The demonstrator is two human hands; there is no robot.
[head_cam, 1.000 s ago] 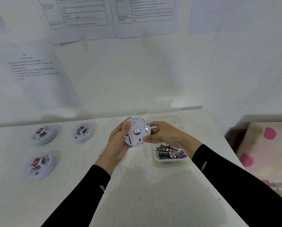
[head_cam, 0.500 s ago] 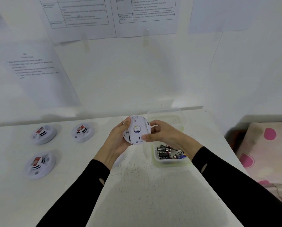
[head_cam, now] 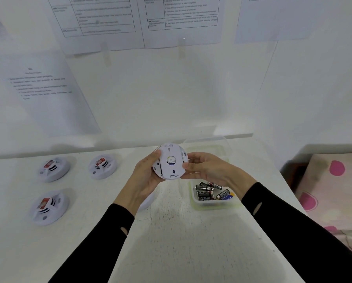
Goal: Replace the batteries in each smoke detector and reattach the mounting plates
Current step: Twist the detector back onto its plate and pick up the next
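Note:
I hold a round white smoke detector above the table with its back side, carrying the mounting plate, turned toward me. My left hand grips its left edge from below. My right hand pinches its right rim with fingers and thumb. Three more white detectors with red labels lie face up on the left: one detector, a second and a third. A clear plastic tub with several black batteries sits under my right wrist.
A white round part lies on the table, mostly hidden under my left wrist. A second clear container stands behind the tub. Printed sheets hang on the white wall. A pink-dotted cloth lies off the table's right edge.
The detector has tilted and turned slightly between my hands and my right fingers have shifted along its rim. Everything on the table stays where it was.

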